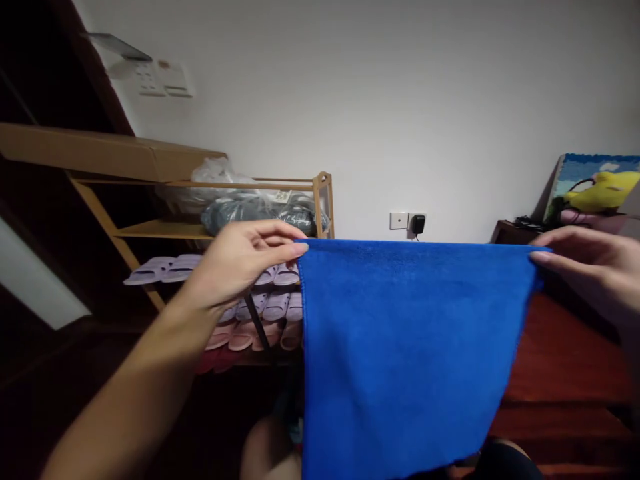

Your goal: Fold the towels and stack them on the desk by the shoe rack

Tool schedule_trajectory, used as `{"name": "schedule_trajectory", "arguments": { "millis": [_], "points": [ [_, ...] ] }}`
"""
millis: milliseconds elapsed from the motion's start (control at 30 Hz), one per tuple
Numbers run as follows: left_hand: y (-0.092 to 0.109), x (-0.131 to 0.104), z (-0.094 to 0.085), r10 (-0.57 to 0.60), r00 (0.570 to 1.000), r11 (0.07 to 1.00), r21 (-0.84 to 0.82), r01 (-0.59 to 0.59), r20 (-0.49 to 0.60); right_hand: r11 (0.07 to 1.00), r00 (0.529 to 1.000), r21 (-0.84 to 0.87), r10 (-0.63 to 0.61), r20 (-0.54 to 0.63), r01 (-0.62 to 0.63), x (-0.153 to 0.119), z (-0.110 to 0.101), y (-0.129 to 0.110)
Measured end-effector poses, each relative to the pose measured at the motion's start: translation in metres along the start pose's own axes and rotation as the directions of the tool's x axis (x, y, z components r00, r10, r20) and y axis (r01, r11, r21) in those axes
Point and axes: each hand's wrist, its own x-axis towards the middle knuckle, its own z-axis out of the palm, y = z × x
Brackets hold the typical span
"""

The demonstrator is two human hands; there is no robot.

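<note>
A blue cloth (410, 353) hangs spread out in front of me, its top edge pulled nearly straight between my hands. My left hand (250, 257) pinches the upper left corner between thumb and fingers. At the upper right corner, my right hand (590, 263) grips the cloth the same way. The cloth's lower part hangs down past my knees, and its bottom left end runs out of view.
Behind my left hand stands a wooden rack (323, 200) with slippers (155, 270), plastic-wrapped items (245, 210) and a cardboard box (100, 153). A reddish wooden surface (570, 353) is at the right, with a yellow plush toy (603, 192) beyond. A wall socket (399, 221) is ahead.
</note>
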Motion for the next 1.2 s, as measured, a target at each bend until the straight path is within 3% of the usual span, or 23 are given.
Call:
{"name": "schedule_trajectory", "arguments": {
  "millis": [100, 233, 367, 567, 700, 933, 1067, 1200],
  "points": [
    [-0.033, 0.014, 0.011, -0.101, 0.987, 0.991, -0.073, 0.11, 0.128, 0.993, 0.969, 0.032, 0.103, 0.226, -0.113, 0.015, 0.021, 0.029],
    [-0.092, 0.034, 0.032, -0.21, 0.955, 0.971, -0.074, 0.229, 0.208, 0.976, 0.916, 0.076, 0.162, 0.367, -0.203, 0.032, 0.064, 0.082],
    [-0.156, 0.056, 0.061, -0.357, 0.931, 0.931, 0.107, 0.348, 0.077, 0.973, 0.902, 0.014, 0.207, 0.379, -0.229, 0.045, 0.116, 0.135],
    [-0.233, 0.075, 0.101, -0.37, 0.924, 0.861, 0.339, 0.378, -0.091, 0.947, 0.89, -0.224, 0.299, 0.346, -0.231, 0.052, 0.191, 0.197],
    [-0.275, 0.071, 0.117, -0.373, 0.924, 0.797, 0.481, 0.365, -0.083, 0.912, 0.887, -0.36, 0.321, 0.332, -0.195, 0.043, 0.228, 0.226],
    [-0.317, 0.066, 0.124, -0.405, 0.914, 0.732, 0.59, 0.341, -0.027, 0.882, 0.889, -0.464, 0.277, 0.365, -0.085, 0.021, 0.253, 0.256],
    [-0.324, 0.072, 0.122, -0.452, 0.892, 0.718, 0.6, 0.352, 0.018, 0.862, 0.881, -0.504, 0.276, 0.385, -0.049, 0.017, 0.25, 0.261],
    [-0.318, 0.07, 0.119, -0.493, 0.867, 0.727, 0.582, 0.364, 0.075, 0.845, 0.864, -0.534, 0.294, 0.408, -0.035, 0.014, 0.241, 0.261]
  ]
}}
